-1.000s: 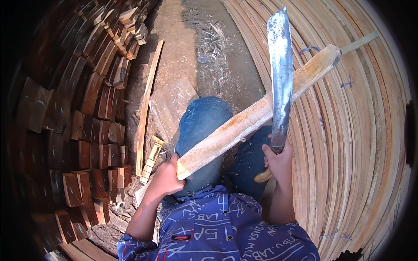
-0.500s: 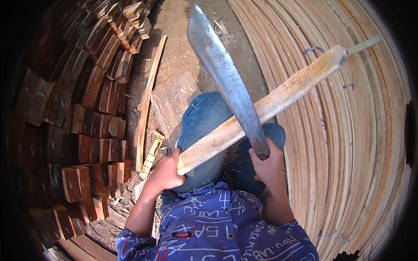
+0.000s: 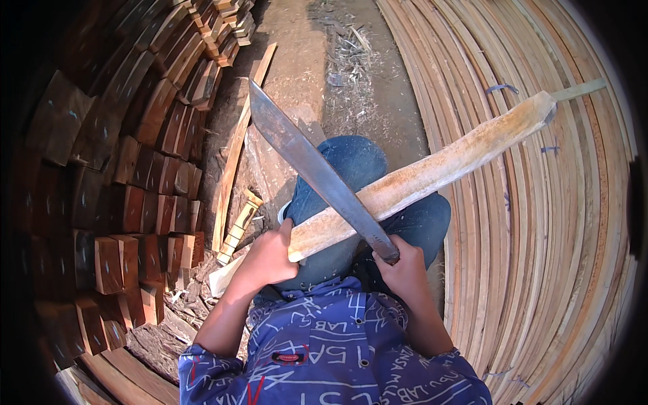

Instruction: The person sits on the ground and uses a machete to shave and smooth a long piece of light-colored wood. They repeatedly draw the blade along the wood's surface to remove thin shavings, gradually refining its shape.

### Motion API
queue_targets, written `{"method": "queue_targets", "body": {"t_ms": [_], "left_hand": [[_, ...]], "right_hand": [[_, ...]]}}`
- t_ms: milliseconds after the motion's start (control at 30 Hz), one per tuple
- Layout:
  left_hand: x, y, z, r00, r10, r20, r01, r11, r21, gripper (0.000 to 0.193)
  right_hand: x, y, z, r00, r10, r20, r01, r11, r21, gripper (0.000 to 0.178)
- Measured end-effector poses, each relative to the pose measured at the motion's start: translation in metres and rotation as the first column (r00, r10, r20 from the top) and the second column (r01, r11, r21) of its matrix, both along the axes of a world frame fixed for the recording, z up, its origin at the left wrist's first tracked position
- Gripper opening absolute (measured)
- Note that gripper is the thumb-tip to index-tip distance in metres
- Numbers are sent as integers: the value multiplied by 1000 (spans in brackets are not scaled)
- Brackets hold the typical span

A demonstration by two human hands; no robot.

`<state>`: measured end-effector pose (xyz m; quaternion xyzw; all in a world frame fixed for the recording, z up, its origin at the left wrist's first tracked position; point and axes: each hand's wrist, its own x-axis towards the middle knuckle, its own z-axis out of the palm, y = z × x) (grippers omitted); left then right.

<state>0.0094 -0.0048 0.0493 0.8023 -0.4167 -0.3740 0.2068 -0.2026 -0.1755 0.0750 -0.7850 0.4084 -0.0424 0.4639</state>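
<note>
My left hand (image 3: pixel 270 256) is closed round the near end of a long pale wooden bar (image 3: pixel 466 150), browned along its top. The bar slants across my knees up to the right, and a thin strip (image 3: pixel 582 88) shows at its far end; whether they are joined I cannot tell. In my right hand (image 3: pixel 403 270) is the handle of a machete (image 3: pixel 304 158), mostly hidden by the fingers. Its broad grey blade crosses over the bar, tip pointing up and left. I cannot tell whether blade and bar touch.
Stacked timber with reddish-brown ends (image 3: pixel 138 209) rises on the left. Long pale planks (image 3: pixel 486 270) fill the right. Beside my left knee lie a yellow, dark-banded stick-like piece (image 3: pixel 239 227) and a narrow board (image 3: pixel 243 148). Wood shavings (image 3: pixel 351 74) litter the ground ahead.
The machete has swung down and left, its blade now lying lower across the bar. My right hand has dropped slightly. The view has shifted a little.
</note>
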Motion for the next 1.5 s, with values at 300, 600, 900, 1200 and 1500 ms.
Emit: {"method": "queue_targets", "body": {"t_ms": [300, 600, 900, 1200, 1500], "left_hand": [[-20, 3, -15, 952, 136, 274, -115, 989, -92, 43], [-23, 1, -14, 904, 143, 403, -116, 989, -91, 36], [-26, -2, -16, 911, 148, 384, -127, 989, -79, 38], [-25, 1, -22, 911, 154, 383, -125, 987, -100, 39], [-22, 0, -19, 914, 125, 386, -101, 992, -80, 39]], "right_hand": [[-27, -65, 16, 851, -523, 40, 517, 850, 104, 14], [-41, -57, -1, 816, -577, 25, 552, 792, 259, 13], [-41, -68, 10, 889, -457, -9, 454, 882, 129, 16], [-31, -91, 17, 788, -613, 59, 609, 790, 66, 19], [-25, -73, 22, 754, -651, 84, 647, 759, 73, 23]]}}
